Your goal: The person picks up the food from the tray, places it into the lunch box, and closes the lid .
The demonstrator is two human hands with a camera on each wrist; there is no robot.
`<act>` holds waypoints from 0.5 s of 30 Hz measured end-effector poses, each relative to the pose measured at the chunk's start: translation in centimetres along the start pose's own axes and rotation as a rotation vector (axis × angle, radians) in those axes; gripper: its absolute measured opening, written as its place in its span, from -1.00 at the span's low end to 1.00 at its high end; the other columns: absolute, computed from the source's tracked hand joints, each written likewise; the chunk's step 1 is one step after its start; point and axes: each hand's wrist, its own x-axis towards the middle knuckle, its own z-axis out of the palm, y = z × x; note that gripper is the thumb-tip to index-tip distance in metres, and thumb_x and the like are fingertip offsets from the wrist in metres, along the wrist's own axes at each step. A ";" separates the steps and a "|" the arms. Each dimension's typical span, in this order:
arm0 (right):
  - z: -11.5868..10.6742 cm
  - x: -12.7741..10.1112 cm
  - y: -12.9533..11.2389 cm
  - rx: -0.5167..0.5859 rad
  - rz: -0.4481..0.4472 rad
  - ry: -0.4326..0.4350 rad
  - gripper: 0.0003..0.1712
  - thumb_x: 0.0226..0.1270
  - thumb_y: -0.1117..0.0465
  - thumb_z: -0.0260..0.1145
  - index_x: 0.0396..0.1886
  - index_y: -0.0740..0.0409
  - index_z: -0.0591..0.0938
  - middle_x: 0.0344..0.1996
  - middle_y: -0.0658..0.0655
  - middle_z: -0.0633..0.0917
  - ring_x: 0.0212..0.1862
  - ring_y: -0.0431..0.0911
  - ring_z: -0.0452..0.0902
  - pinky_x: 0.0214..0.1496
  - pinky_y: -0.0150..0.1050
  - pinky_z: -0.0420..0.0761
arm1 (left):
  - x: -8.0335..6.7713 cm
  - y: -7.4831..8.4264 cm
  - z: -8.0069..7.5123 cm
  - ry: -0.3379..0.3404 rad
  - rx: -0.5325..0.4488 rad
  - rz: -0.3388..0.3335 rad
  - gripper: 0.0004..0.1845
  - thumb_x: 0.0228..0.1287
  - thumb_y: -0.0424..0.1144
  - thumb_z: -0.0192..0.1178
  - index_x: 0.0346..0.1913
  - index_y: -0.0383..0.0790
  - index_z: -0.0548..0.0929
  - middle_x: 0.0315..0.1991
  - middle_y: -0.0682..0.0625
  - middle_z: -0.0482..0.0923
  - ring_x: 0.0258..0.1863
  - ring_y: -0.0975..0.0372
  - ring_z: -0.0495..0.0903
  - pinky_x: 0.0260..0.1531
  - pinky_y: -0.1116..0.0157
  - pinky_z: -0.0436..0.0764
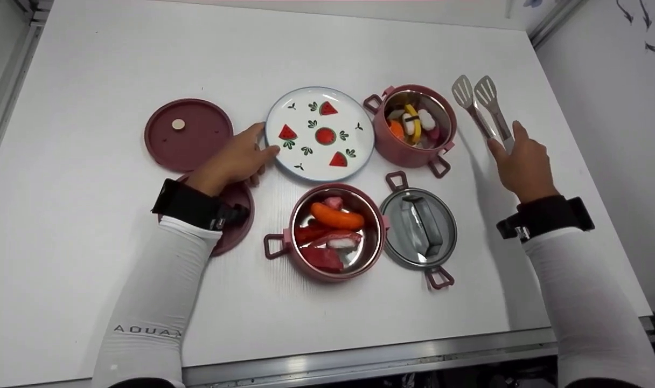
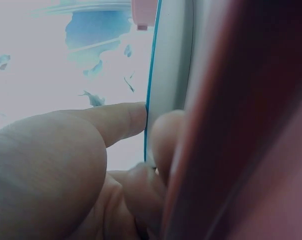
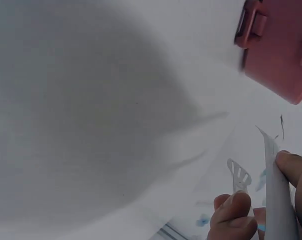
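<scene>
My left hand [image 1: 241, 156] grips the left rim of a white plate [image 1: 354, 143] printed with watermelons. Its thumb lies over the rim, and in the left wrist view other fingers curl at the plate's edge [image 2: 171, 55]. Over on the right, my right hand [image 1: 527, 167] holds metal tongs [image 1: 483, 121] with slotted ends, pointing away from me and spread apart. The right wrist view shows thumb and fingers on the two arms of the tongs [image 3: 278, 200]. Nothing sits between the tong ends.
Right of the plate stands a red pot [image 1: 400, 153] of toy food. Nearer me, another pot [image 1: 333, 277] holds a toy sausage and red pieces, beside a glass lid [image 1: 395, 237]. Two maroon round lids [image 1: 198, 145] lie left, one partly under my left wrist.
</scene>
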 end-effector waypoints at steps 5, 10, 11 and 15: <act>0.6 1.3 0.0 -0.034 -0.015 -0.015 -0.09 0.58 -0.15 -0.02 0.54 0.48 0.00 0.19 0.74 0.38 0.21 0.56 0.36 0.22 0.40 0.40 | 0.0 0.0 0.0 0.006 0.006 0.008 -0.27 0.51 0.03 0.05 0.59 0.04 0.01 -0.47 -0.07 0.50 -0.72 0.22 0.54 -0.58 0.28 0.62; 1.0 1.9 0.1 -0.106 -0.021 -0.059 -0.15 0.61 -0.09 -0.06 0.46 0.59 0.06 0.06 0.76 0.43 0.10 0.57 0.42 0.10 0.40 0.46 | 0.1 -0.2 0.1 -0.001 -0.002 0.018 -0.26 0.51 0.02 0.05 0.59 0.02 0.00 -0.47 -0.07 0.50 -0.73 0.21 0.54 -0.59 0.27 0.62; 1.1 1.9 0.1 -0.122 -0.019 -0.071 -0.16 0.62 -0.09 -0.08 0.44 0.61 0.08 0.02 0.76 0.44 0.07 0.58 0.44 0.07 0.40 0.47 | 0.1 -0.2 0.2 0.000 -0.005 0.017 -0.26 0.51 0.02 0.05 0.59 0.02 0.00 -0.47 -0.07 0.50 -0.73 0.21 0.54 -0.59 0.27 0.62; 1.5 2.1 0.1 -0.208 -0.001 -0.122 -0.17 0.64 -0.06 -0.12 0.41 0.68 0.06 -0.05 0.78 0.45 -0.02 0.59 0.46 -0.04 0.39 0.50 | 0.0 -0.1 0.1 0.004 -0.018 0.017 -0.28 0.51 0.01 0.06 0.59 0.03 0.02 -0.48 -0.07 0.50 -0.73 0.21 0.54 -0.60 0.26 0.62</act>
